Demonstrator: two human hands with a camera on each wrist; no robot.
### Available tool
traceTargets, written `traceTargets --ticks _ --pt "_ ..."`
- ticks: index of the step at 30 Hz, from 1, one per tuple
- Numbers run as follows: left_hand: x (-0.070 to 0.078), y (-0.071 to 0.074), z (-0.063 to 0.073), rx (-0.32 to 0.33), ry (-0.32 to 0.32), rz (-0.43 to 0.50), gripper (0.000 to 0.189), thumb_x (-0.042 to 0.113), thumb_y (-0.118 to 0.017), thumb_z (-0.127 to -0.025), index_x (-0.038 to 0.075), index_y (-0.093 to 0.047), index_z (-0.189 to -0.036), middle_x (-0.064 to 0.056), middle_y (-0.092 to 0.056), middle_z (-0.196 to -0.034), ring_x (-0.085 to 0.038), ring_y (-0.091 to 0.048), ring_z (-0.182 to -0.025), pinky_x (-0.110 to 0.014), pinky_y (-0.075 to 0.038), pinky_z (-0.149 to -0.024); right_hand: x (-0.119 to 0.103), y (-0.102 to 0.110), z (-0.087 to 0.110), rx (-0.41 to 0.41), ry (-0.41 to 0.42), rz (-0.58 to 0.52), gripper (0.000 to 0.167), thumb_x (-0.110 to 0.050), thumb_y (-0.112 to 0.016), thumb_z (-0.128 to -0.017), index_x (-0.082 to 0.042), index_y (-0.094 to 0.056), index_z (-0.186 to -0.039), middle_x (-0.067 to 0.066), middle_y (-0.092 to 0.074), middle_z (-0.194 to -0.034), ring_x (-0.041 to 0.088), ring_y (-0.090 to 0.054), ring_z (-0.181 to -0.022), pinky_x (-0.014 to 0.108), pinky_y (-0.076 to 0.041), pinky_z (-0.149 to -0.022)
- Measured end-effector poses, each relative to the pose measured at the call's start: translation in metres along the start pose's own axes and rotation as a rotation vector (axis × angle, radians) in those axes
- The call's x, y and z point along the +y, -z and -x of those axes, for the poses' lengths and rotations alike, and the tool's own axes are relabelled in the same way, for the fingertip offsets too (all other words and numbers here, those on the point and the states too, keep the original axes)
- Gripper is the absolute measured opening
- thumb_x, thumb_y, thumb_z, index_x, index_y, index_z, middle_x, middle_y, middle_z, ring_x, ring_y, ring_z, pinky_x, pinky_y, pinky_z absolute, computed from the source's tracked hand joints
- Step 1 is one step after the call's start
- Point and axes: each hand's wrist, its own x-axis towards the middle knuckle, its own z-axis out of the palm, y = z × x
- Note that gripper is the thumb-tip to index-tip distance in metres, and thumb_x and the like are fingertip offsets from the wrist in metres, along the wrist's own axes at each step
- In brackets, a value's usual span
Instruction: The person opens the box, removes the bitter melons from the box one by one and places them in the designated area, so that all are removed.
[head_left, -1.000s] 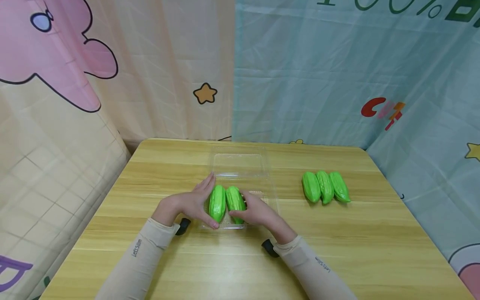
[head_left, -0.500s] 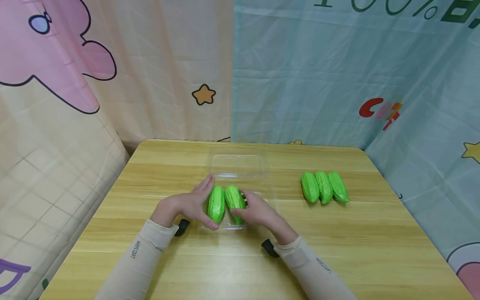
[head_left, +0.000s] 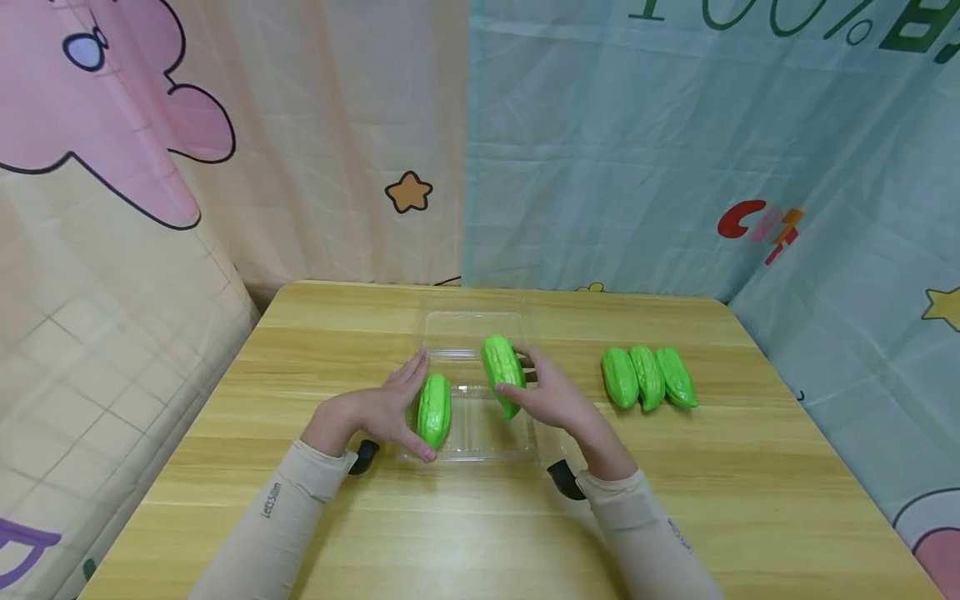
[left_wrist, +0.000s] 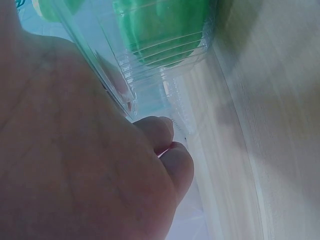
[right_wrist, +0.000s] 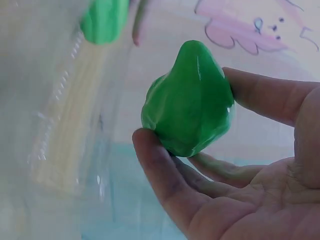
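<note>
In the head view my right hand grips a bright green toy bitter gourd between thumb and fingers, raised over the right part of a clear plastic clamshell box. The right wrist view shows this gourd end-on, held by the fingertips. A second gourd lies in the left part of the box. Along the box's left side rests my left hand, its fingers straight towards the back and its thumb spread to the front corner. Up close, the left wrist view has the hand against the clear wall.
The box's lid lies folded back behind its base. Three more green gourds lie side by side at the right of the wooden table. Printed curtains hang behind the table's rear edge.
My right hand has lifted its gourd out of the middle of the box and carried it right and towards the back. My left hand and the other gourds have stayed in place.
</note>
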Motion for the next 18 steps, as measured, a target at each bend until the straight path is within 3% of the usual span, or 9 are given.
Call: traceTargets --ticks 12,18 --pt "-0.001 -0.002 0.000 -0.002 0.008 0.017 0.150 0.052 -0.091 -0.068 0.003 0.020 -0.156 -0.014 0.027 -0.163 -0.035 0.017 -0.149 -0.057 -0.005 -0.119 0.021 0.059 0.003 0.091 -0.085 -0.016 0.077 -0.022 -0.065 -0.100 0.001 -0.020 -0.158 0.029 -0.036 -0.151 0.046 -0.040 -0.136 0.056 -0.045 -0.102" --pt "-0.001 -0.001 0.000 -0.001 0.007 0.019 0.150 0.052 -0.091 -0.068 0.004 0.020 -0.156 -0.014 0.027 -0.163 -0.035 0.018 -0.149 -0.057 -0.005 -0.119 0.033 0.076 0.003 0.112 -0.146 0.075 0.077 -0.023 -0.063 -0.101 0.003 -0.018 -0.158 0.033 -0.033 -0.152 0.048 -0.039 -0.136 0.057 -0.043 -0.103"
